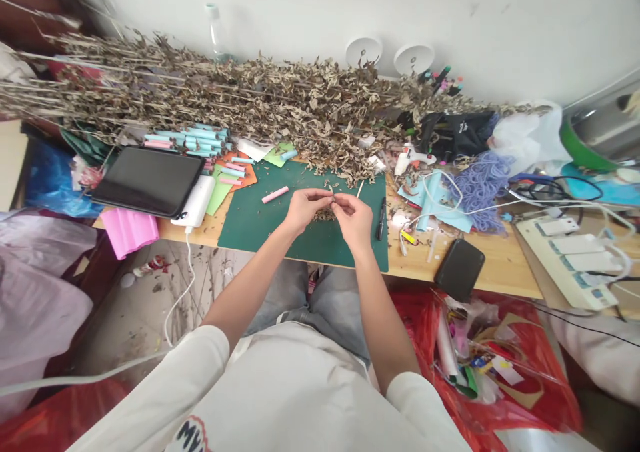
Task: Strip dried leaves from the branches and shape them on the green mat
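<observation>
My left hand point(306, 209) and my right hand point(353, 219) meet over a green cutting mat point(260, 229), fingertips pinched together. What they pinch is too small to make out. Below the fingers lies a little heap of crumbled dried leaves point(324, 215). To the left of my hands, a pink paper tube point(275, 195) rests on the mat. A black pen point(382, 219) lies along the mat's right side, and a thin pale stick point(360, 189) sits just beyond my right hand.
Long dried leafy stalks point(280, 102) cover the table's back. At left are a tablet point(150, 177), a white power bank point(195, 202) and several rolled blue tubes point(205, 139). Rightward lie a glue gun point(413, 160), purple yarn point(483, 189), a black phone-like slab point(460, 269) and a power strip point(565, 259).
</observation>
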`<control>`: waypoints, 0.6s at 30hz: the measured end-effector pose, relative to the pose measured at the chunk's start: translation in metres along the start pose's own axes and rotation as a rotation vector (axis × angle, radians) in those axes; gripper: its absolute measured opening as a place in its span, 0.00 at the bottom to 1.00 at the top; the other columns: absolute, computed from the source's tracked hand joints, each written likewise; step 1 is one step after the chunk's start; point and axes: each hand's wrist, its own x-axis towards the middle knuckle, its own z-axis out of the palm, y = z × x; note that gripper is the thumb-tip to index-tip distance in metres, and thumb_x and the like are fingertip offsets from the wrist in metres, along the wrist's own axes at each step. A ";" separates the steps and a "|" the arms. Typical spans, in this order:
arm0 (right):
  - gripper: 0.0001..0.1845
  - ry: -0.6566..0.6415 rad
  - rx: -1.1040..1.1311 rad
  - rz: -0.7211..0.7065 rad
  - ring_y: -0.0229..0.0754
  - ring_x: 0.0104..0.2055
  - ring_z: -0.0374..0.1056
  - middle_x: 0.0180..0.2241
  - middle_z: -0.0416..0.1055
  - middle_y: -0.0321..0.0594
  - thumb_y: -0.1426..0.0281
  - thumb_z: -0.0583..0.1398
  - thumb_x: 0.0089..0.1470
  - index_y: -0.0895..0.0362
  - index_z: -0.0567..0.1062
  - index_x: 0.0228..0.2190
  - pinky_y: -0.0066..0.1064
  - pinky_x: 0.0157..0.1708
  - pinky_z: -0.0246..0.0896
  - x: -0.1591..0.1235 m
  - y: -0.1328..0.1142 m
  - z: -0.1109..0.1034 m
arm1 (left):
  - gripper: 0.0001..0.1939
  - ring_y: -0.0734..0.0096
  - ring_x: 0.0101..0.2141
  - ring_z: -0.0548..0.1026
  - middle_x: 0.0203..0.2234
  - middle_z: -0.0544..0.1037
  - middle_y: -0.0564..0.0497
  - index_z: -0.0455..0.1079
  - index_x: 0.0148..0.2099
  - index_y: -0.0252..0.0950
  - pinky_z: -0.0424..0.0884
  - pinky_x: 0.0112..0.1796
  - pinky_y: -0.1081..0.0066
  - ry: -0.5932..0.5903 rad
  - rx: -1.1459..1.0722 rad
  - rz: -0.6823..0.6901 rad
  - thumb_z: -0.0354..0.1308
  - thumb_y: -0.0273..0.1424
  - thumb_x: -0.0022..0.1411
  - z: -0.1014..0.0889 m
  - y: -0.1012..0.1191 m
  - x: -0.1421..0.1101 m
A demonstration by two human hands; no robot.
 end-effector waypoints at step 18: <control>0.08 -0.023 -0.151 -0.037 0.42 0.29 0.73 0.28 0.78 0.38 0.64 0.61 0.50 0.55 0.77 0.30 0.33 0.35 0.71 0.000 0.000 -0.005 | 0.08 0.70 0.28 0.77 0.26 0.80 0.49 0.78 0.33 0.32 0.72 0.32 0.72 -0.107 0.377 0.135 0.65 0.31 0.52 -0.005 0.007 -0.004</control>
